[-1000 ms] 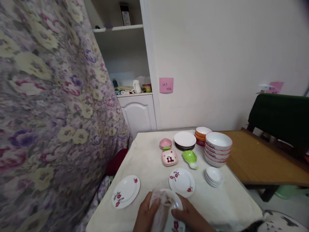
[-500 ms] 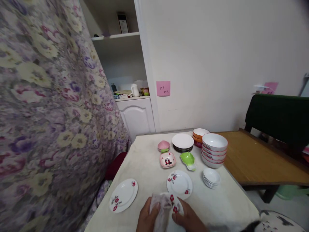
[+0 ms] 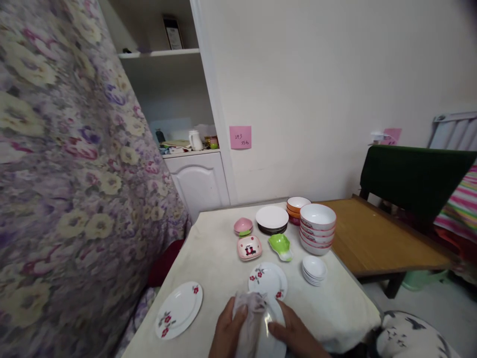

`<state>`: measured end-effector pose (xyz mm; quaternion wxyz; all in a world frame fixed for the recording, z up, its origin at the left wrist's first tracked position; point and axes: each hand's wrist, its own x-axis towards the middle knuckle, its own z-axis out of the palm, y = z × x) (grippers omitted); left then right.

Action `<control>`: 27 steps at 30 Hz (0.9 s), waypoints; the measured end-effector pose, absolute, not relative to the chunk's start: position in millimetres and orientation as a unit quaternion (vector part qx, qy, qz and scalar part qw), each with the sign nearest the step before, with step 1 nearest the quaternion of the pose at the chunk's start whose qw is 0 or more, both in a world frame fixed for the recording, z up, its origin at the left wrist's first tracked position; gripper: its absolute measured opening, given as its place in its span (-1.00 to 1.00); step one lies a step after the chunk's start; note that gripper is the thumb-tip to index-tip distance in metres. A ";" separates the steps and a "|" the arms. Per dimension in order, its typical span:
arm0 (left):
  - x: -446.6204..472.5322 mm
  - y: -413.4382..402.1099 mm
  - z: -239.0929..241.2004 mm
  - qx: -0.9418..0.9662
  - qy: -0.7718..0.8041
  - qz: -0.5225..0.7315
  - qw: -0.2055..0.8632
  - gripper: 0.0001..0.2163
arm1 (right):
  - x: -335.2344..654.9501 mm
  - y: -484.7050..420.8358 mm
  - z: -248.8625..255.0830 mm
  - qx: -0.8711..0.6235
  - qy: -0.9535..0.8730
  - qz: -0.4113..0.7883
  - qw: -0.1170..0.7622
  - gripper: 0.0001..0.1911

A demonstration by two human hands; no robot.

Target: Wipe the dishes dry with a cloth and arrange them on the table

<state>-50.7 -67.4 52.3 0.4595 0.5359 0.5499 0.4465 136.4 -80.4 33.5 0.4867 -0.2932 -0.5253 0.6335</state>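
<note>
Close to the table's near edge, my left hand [image 3: 228, 325] is closed on a pale cloth [image 3: 247, 318], which is pressed against a white plate [image 3: 271, 330]. My right hand [image 3: 292, 329] grips that plate by its right rim, thumb on the face turned toward me. Part of the plate is hidden behind the cloth and fingers. Just beyond lies another white plate with red flowers [image 3: 269, 279]. A similar flowered plate [image 3: 179, 311] rests alone at the left.
On the cream-covered table [image 3: 216, 278] stand pink dishes [image 3: 249, 247], a green leaf-shaped dish [image 3: 280, 245], stacked dark-based plates [image 3: 272, 218], orange bowls [image 3: 298, 205], large white bowls [image 3: 318, 226] and small white dishes [image 3: 313, 270]. A brown table [image 3: 387, 238] adjoins at right.
The held plate has turned, so its red flowers no longer show and a plain shiny face does. The view has swung slightly right.
</note>
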 end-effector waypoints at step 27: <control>-56.6 -81.1 50.0 0.628 0.489 0.363 0.484 -0.71 | 135.6 -90.9 49.6 -0.254 -0.578 0.653 0.418 -0.57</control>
